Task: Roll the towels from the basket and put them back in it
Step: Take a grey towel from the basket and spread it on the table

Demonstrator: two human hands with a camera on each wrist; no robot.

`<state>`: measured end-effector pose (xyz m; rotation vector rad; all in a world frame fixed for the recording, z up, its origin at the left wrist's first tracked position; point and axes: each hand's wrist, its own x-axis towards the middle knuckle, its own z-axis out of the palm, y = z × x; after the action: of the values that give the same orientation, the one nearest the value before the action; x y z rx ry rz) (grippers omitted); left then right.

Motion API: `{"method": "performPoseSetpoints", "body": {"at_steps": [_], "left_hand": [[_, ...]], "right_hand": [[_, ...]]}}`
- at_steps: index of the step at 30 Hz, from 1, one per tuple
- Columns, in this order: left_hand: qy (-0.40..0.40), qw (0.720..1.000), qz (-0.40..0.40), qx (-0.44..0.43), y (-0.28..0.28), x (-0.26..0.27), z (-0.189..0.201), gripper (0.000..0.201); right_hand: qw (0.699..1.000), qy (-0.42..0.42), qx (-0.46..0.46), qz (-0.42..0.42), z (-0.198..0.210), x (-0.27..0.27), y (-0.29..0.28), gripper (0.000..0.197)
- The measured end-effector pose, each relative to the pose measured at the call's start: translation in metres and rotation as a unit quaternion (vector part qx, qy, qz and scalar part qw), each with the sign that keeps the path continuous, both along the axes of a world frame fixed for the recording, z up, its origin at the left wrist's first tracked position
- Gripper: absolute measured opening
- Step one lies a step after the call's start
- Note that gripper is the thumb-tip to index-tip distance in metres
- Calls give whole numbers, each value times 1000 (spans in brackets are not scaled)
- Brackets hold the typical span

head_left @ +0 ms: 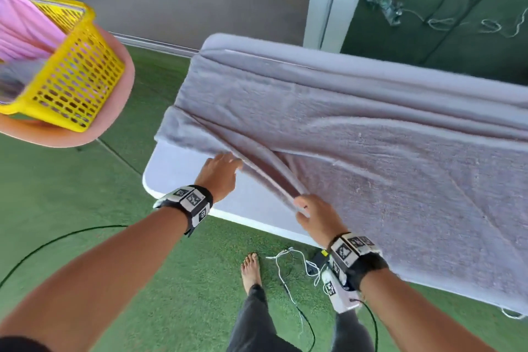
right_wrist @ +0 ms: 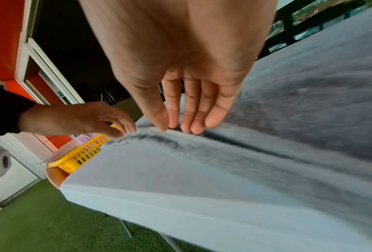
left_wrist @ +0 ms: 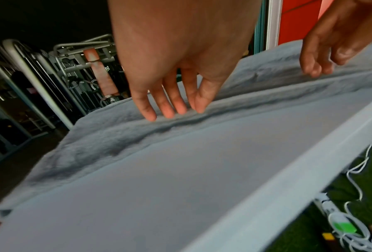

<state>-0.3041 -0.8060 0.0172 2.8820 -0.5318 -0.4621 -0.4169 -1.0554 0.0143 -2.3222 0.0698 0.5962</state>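
A large grey towel point(head_left: 371, 151) lies spread over the white table point(head_left: 177, 168), with a raised fold along its near left edge. My left hand point(head_left: 223, 168) touches that fold with straight fingertips point(left_wrist: 172, 114). My right hand point(head_left: 308, 211) pinches the same edge between thumb and fingers point(right_wrist: 180, 129), a little nearer to me. The yellow basket point(head_left: 71, 80) stands to the left of the table on a round pink stool point(head_left: 114, 111) and holds pink towels point(head_left: 20, 34).
Green turf covers the floor. White cables and a power strip point(head_left: 300, 260) lie by my bare foot point(head_left: 251, 268) under the table's near edge. A white door frame point(head_left: 328, 0) and glass wall stand behind the table.
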Motion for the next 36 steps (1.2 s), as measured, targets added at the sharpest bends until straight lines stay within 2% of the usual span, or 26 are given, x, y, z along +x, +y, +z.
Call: {"method": "performPoseSetpoints", "body": {"at_steps": [2, 5, 8, 10, 14, 18, 21, 24, 28, 31, 36], "left_hand": [[-27, 1000, -10, 11, 22, 31, -3, 42], [7, 998, -56, 34, 41, 73, -7, 51], [7, 990, -116, 77, 49, 99, -12, 39], [-16, 989, -138, 59, 55, 110, -13, 22], [-15, 989, -148, 15, 79, 115, -8, 17], [13, 982, -167, 82, 121, 104, 0, 13], [9, 986, -142, 85, 162, 85, 7, 13], [-16, 995, -87, 52, 197, 58, 15, 15], [-96, 995, -29, -23, 232, 14, 15, 25], [-145, 989, -10, -37, 245, -15, 14, 26], [-117, 991, 67, -13, 263, -39, 11, 25]], "right_hand": [[999, -15, -33, -13, -9, 26, 31, 36], [994, 2, -111, -12, -20, 52, 54, 44], [988, 30, -152, -30, -21, 62, 60, 27], [987, 36, -149, -48, -18, 64, 64, 7], [993, -11, -103, -63, -13, 54, 63, 7], [994, -37, -94, -41, -5, 39, 64, 5], [994, -45, -100, -2, 4, 27, 68, 10], [996, -34, -82, 27, 14, 14, 75, 9], [995, -25, -62, 78, 22, -5, 84, 10], [992, -2, -47, 117, 29, -15, 91, 14], [985, 14, -31, 170, 32, -23, 113, 9]]}}
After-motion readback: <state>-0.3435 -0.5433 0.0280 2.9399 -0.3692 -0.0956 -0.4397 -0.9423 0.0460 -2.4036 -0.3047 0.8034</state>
